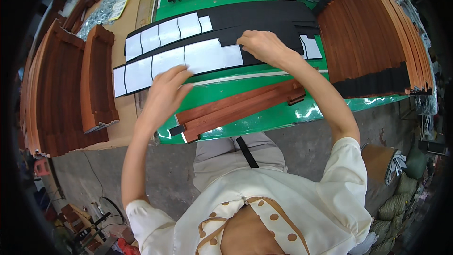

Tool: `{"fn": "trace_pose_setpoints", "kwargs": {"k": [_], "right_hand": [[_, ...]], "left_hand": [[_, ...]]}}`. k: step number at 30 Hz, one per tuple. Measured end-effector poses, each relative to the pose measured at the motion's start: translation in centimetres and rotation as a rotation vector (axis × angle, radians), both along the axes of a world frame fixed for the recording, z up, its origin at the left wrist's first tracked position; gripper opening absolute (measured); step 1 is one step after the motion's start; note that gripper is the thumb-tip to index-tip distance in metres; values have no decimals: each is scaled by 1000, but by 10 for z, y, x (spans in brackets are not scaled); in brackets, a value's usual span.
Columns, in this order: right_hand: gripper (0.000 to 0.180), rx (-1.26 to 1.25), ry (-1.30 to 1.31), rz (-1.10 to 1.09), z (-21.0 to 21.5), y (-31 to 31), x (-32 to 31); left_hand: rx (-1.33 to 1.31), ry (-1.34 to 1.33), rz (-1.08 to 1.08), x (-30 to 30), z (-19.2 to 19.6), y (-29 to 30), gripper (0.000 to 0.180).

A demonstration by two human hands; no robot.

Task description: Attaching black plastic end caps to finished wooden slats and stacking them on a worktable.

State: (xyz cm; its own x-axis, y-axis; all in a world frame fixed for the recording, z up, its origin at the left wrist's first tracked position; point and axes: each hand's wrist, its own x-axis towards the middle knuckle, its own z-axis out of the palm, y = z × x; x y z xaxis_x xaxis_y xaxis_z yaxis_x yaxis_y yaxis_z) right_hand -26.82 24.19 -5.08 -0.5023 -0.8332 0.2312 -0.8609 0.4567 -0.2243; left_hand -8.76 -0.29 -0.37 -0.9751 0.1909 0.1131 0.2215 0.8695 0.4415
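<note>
Neither hand is closed around anything that I can see. Her left hand [166,89] lies flat with fingers stretched out, its fingertips touching the white backing paper at the near edge of the nearer black strip [188,59]. The right hand [262,45] rests palm down further along the same strip, fingers curled loosely over the black part; whether they pinch an edge there I cannot tell.

That strip lies across the green table [283,115], running from the left edge toward the right, most of it covered in white rectangular paper pieces. A second black strip [212,19] with similar white pieces lies just behind it, parallel. Nearer the person, a thin pale strip [236,78] lies along the green surface, and in front of that a few reddish-brown wooden slats [236,108] lie together, one end tipped in black.

A big stack of the same brown slats [373,42] sits at the right end of the table. More brown slats [71,89] are piled at the left, on a tan board [127,108].
</note>
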Motion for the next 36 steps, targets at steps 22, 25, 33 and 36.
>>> {"fn": "trace_pose_setpoints", "kwargs": {"k": [22,25,33,36], "right_hand": [[15,-234,-478,-160,2,-17,-34],[11,-310,-120,-24,26,6,0],[10,-524,124,26,65,59,50],[18,-535,-261,-7,77,92,60]], "left_hand": [[-36,-135,-108,-82,-58,16,40],[531,-182,114,-83,-17,41,31],[830,-183,92,-71,35,112,23],[863,-198,45,-65,40,132,22]]}}
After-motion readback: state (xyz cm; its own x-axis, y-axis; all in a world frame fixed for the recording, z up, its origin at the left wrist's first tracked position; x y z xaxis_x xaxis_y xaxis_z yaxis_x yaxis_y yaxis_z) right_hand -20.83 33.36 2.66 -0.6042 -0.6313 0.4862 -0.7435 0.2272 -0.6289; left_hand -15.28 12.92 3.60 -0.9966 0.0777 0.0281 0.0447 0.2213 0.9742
